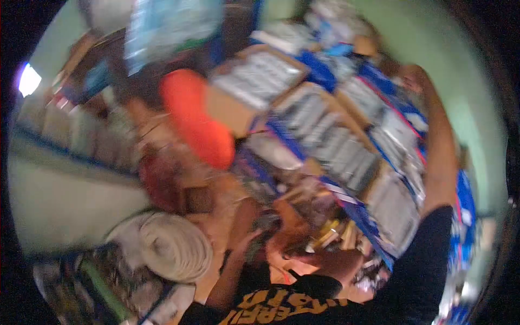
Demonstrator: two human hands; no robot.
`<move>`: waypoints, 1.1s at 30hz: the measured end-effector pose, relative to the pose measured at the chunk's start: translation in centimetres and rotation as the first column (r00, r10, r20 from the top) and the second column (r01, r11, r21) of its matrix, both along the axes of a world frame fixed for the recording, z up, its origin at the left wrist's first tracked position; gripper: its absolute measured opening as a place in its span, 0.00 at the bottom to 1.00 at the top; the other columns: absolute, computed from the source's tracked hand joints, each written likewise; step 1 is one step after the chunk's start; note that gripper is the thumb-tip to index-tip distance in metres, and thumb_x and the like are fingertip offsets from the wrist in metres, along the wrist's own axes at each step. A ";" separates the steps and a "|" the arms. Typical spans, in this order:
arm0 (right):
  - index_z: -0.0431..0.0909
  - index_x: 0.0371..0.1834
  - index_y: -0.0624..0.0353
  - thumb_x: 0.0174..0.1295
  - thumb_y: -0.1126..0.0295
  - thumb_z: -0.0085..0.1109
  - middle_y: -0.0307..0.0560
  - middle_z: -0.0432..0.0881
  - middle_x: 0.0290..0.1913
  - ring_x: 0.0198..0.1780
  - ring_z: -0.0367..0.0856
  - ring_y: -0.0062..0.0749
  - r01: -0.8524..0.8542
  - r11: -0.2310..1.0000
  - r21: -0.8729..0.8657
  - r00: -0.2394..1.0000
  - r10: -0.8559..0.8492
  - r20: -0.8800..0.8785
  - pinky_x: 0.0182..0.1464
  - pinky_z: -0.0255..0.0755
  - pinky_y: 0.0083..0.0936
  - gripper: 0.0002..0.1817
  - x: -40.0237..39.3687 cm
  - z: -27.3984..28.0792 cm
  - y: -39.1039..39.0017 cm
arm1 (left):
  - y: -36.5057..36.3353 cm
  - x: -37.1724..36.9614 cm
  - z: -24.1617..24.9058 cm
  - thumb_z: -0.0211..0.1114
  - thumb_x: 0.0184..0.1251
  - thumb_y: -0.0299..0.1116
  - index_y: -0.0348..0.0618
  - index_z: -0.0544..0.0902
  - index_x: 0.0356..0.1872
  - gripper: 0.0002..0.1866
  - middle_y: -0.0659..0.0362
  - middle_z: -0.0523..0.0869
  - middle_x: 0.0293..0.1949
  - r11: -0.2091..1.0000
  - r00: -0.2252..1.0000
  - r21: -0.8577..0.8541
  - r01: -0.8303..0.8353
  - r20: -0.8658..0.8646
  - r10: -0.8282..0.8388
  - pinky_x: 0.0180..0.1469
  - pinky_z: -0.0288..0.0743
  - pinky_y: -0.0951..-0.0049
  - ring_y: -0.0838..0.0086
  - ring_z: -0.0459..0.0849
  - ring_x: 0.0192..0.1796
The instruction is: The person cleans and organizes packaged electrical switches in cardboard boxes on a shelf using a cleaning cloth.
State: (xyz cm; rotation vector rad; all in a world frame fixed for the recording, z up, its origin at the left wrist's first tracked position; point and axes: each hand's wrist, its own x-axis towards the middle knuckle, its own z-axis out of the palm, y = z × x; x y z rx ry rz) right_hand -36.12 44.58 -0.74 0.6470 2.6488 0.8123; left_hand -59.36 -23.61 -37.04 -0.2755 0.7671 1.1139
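Note:
My right arm stretches up along the right side, and my right hand (415,81) is beside the plastic-wrapped packets (392,122) at the far end of a shelf. Its fingers are smeared by motion, so I cannot see whether they grip anything. Low in the middle, my left hand (253,238) is near my body, closed around a small dark grey object (266,222) whose kind is too blurred to name. Close to the right arm stand open cardboard boxes (329,142) packed with rows of grey-white packets.
A bright orange-red object (197,122) stands left of the boxes. At lower left lies a coiled white roll (172,246), with a cluttered shelf (97,284) below it. Blue shelf edges (363,225) run diagonally past small yellow items (330,233). Green walls (433,38) rise behind.

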 end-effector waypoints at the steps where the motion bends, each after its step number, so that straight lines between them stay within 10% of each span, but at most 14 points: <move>1: 0.71 0.61 0.55 0.51 0.55 0.65 0.55 0.78 0.52 0.54 0.76 0.51 0.247 0.966 0.081 0.964 -0.253 0.085 0.57 0.71 0.44 0.33 -3.4 0.5 -4.2 | 0.7 0.0 0.9 0.60 0.68 0.50 0.44 0.78 0.54 0.22 0.57 0.86 0.37 0.996 0.999 -0.089 0.012 -0.031 -0.015 0.26 0.77 0.74 0.73 0.82 0.25; 5: 0.72 0.59 0.55 0.53 0.55 0.63 0.54 0.79 0.52 0.53 0.76 0.50 0.043 0.998 0.040 0.994 -0.039 -0.102 0.56 0.71 0.43 0.31 -29.1 2.3 -18.7 | -0.5 -0.4 0.1 0.59 0.70 0.50 0.43 0.77 0.55 0.23 0.57 0.86 0.38 0.985 0.999 0.170 -0.040 0.030 0.036 0.29 0.78 0.76 0.76 0.83 0.29; 19: 0.77 0.53 0.58 0.61 0.56 0.53 0.50 0.82 0.50 0.52 0.79 0.48 0.658 0.747 0.097 0.667 -0.518 -0.535 0.51 0.74 0.40 0.22 -4.1 -10.4 6.0 | -2.2 -0.9 1.6 0.58 0.71 0.49 0.40 0.77 0.54 0.23 0.57 0.86 0.39 0.967 0.993 0.251 -0.031 0.121 0.000 0.33 0.81 0.77 0.76 0.85 0.33; 22: 0.79 0.51 0.58 0.64 0.61 0.47 0.57 0.81 0.52 0.55 0.79 0.50 0.219 0.967 0.129 0.904 -0.151 -0.400 0.51 0.75 0.43 0.19 -4.7 -5.1 -2.7 | -1.6 -0.7 1.5 0.58 0.70 0.50 0.40 0.77 0.55 0.24 0.56 0.86 0.40 0.979 0.997 0.192 -0.062 0.047 0.054 0.33 0.81 0.76 0.75 0.85 0.33; 24: 0.77 0.55 0.54 0.66 0.53 0.47 0.56 0.82 0.50 0.46 0.84 0.42 0.496 0.786 0.369 0.808 -0.261 -0.528 0.50 0.77 0.46 0.22 -6.4 -9.2 0.4 | -2.0 -1.1 0.5 0.57 0.71 0.50 0.41 0.76 0.56 0.24 0.55 0.85 0.41 0.980 0.995 0.195 -0.037 0.101 0.018 0.35 0.81 0.74 0.74 0.85 0.34; 25: 0.80 0.49 0.59 0.66 0.65 0.40 0.61 0.81 0.51 0.50 0.81 0.55 0.423 0.901 0.093 0.858 -0.366 -0.361 0.51 0.75 0.46 0.19 -9.4 -5.8 -2.9 | -2.1 -0.9 1.0 0.57 0.71 0.50 0.41 0.76 0.56 0.24 0.55 0.85 0.41 0.980 0.993 0.200 0.012 0.112 -0.035 0.35 0.81 0.74 0.74 0.85 0.34; 26: 0.79 0.53 0.51 0.64 0.59 0.47 0.59 0.81 0.50 0.51 0.82 0.49 0.436 0.859 0.269 0.885 -0.354 -0.303 0.54 0.73 0.48 0.19 -6.9 -10.1 5.0 | -2.0 -0.7 2.0 0.57 0.71 0.50 0.40 0.76 0.57 0.24 0.55 0.85 0.41 0.981 0.997 0.188 -0.047 0.074 0.033 0.36 0.81 0.73 0.73 0.85 0.35; 29: 0.82 0.46 0.56 0.59 0.61 0.47 0.58 0.80 0.55 0.59 0.75 0.57 0.423 0.890 -0.169 0.804 -0.455 -0.382 0.67 0.59 0.52 0.18 -7.2 -7.6 2.5 | -2.0 -0.5 0.1 0.56 0.72 0.49 0.40 0.75 0.58 0.24 0.55 0.85 0.41 0.978 0.997 0.199 -0.069 0.037 0.063 0.36 0.82 0.72 0.72 0.85 0.35; 33: 0.82 0.47 0.54 0.57 0.60 0.49 0.56 0.80 0.56 0.62 0.73 0.55 0.377 0.926 0.005 0.918 -0.373 -0.135 0.67 0.49 0.67 0.19 -9.7 -4.7 -3.8 | -1.4 -0.7 0.5 0.58 0.69 0.50 0.35 0.78 0.49 0.24 0.52 0.86 0.37 0.974 0.989 0.205 -0.102 0.126 0.077 0.38 0.81 0.72 0.68 0.85 0.33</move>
